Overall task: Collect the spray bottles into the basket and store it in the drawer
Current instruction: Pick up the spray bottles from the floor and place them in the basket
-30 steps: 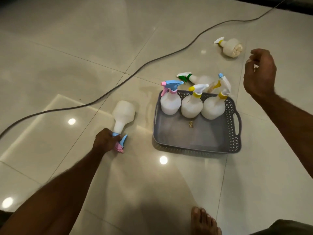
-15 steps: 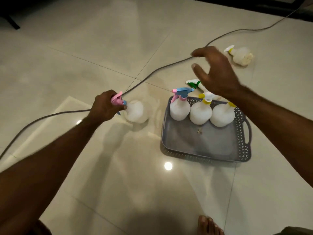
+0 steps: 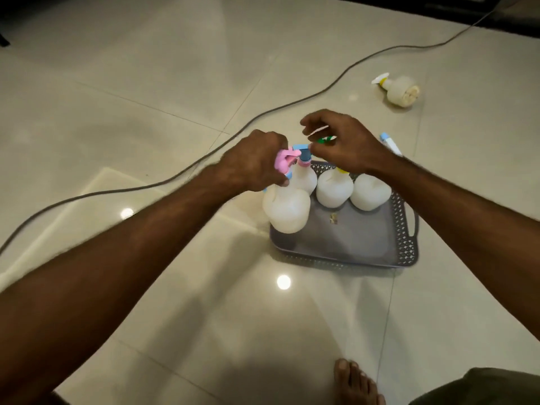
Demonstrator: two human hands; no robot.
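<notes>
Bottle (image 3: 287,210) gripped in left hand (image 3: 254,165), over basket (image 3: 406,247)

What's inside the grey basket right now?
The grey perforated plastic basket holds three upright white spray bottles along its far side; a fourth hangs over its left corner. Hands cover their nozzles.

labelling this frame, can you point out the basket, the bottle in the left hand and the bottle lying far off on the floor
basket (image 3: 404,229): head view, on its perforated right wall.
bottle in the left hand (image 3: 287,210): head view, on its white body.
bottle lying far off on the floor (image 3: 401,89): head view, on its pale body.
</notes>
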